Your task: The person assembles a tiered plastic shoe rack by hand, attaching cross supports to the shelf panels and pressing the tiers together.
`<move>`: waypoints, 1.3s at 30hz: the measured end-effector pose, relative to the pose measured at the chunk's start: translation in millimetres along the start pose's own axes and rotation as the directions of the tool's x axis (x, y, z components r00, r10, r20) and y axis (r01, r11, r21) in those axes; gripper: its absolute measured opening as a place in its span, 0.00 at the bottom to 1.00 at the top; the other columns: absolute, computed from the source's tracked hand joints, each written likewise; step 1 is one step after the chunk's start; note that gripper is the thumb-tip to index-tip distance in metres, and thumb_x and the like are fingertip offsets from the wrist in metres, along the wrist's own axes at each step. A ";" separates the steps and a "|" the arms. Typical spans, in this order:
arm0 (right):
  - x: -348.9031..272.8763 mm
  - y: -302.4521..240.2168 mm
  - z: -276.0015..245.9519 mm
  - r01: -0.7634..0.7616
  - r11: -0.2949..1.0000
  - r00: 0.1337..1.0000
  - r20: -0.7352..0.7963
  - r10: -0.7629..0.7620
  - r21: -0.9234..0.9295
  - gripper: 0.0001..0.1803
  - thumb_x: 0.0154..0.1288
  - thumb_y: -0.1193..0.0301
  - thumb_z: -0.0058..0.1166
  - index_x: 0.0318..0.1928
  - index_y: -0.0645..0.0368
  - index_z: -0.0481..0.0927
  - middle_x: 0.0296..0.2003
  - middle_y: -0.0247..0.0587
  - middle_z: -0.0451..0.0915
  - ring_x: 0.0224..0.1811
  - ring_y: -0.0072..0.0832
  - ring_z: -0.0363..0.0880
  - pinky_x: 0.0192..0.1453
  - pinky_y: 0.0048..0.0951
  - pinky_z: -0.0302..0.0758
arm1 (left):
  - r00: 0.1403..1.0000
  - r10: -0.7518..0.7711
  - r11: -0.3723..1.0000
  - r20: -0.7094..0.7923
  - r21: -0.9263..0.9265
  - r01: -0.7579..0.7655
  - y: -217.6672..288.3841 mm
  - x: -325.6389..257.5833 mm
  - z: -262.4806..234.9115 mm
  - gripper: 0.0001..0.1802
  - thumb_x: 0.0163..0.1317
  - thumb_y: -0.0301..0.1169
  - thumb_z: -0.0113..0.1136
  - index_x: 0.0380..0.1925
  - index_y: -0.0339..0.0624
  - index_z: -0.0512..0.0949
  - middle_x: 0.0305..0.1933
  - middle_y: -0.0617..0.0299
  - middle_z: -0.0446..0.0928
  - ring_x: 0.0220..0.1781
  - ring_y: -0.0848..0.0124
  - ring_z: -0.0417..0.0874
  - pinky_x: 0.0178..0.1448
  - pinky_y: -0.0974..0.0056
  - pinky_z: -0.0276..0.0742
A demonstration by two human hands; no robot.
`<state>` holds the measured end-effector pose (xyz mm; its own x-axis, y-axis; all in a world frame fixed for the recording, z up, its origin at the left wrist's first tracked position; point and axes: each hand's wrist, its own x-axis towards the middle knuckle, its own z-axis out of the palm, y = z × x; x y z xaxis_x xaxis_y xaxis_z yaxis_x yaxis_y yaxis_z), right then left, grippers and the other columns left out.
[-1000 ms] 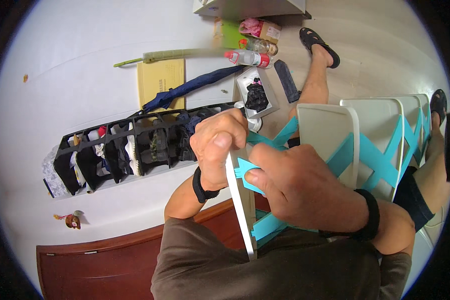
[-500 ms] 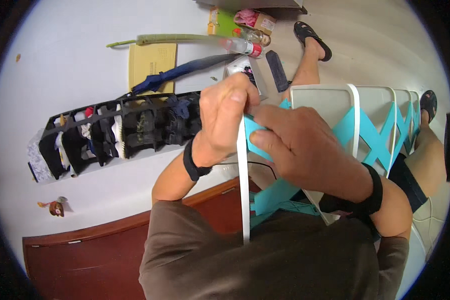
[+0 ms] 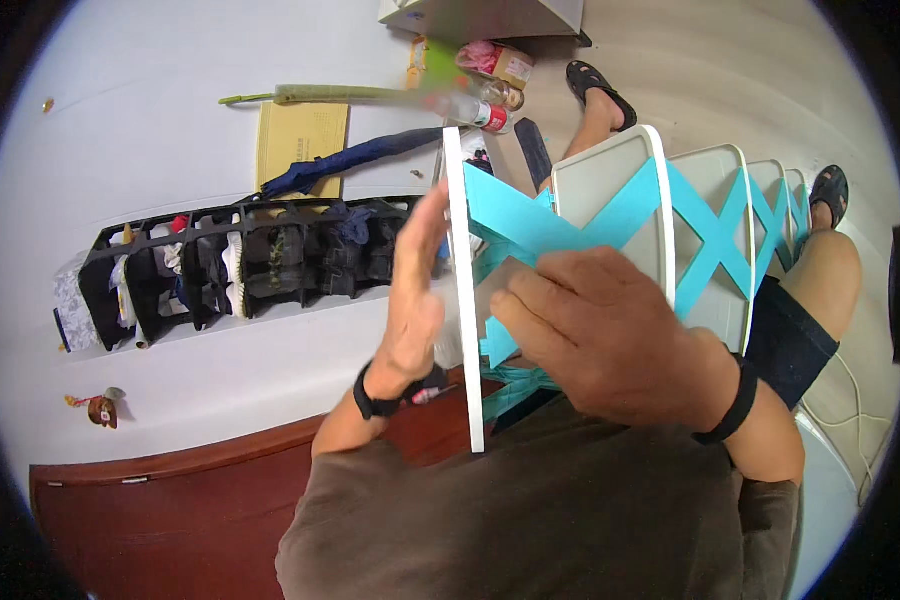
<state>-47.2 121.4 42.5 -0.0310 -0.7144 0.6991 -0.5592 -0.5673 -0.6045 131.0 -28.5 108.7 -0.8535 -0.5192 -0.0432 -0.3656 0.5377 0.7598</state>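
A folding shelf rack lies sideways across my lap, with white shelf boards [image 3: 600,180] joined by crossed teal struts [image 3: 635,207]. The end board [image 3: 464,300] shows its thin white edge. My left hand [image 3: 417,290] rests flat along the outer face of that board, fingers stretched upward. On the inner side, my right hand [image 3: 610,335] is closed in front of the teal struts near the end board. Its fingers are curled together, and whatever they may hold is hidden behind them.
To the left stands a black shoe rack [image 3: 260,265] filled with shoes. A blue umbrella [image 3: 360,160], a yellow-brown cardboard piece [image 3: 275,135] and a plastic bottle [image 3: 475,110] lie beyond it. A dark red door [image 3: 200,530] is at lower left. My slippered foot [image 3: 600,95] is ahead.
My hands have come apart from the upper corner of the end board. The left has flattened against its outer face; the right has moved lower and inward. The end board shows more fully.
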 end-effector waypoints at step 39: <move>5.5 19.8 16.6 0.229 0.908 0.958 -0.084 -0.274 -0.351 0.07 0.52 0.67 0.54 0.29 0.58 0.77 0.25 0.30 0.70 0.34 0.27 0.69 0.52 0.31 0.68 | 0.975 -0.221 0.970 -0.037 0.098 0.223 60.9 -48.9 37.7 0.57 0.34 0.29 0.56 0.70 0.26 0.45 0.72 0.39 0.52 0.75 0.54 0.54 0.75 0.56 0.48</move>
<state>-44.8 99.4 28.1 0.0542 -0.4946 0.8674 -0.8055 -0.5351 -0.2547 136.5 54.6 132.6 -0.7376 -0.6491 -0.1862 -0.5816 0.4707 0.6634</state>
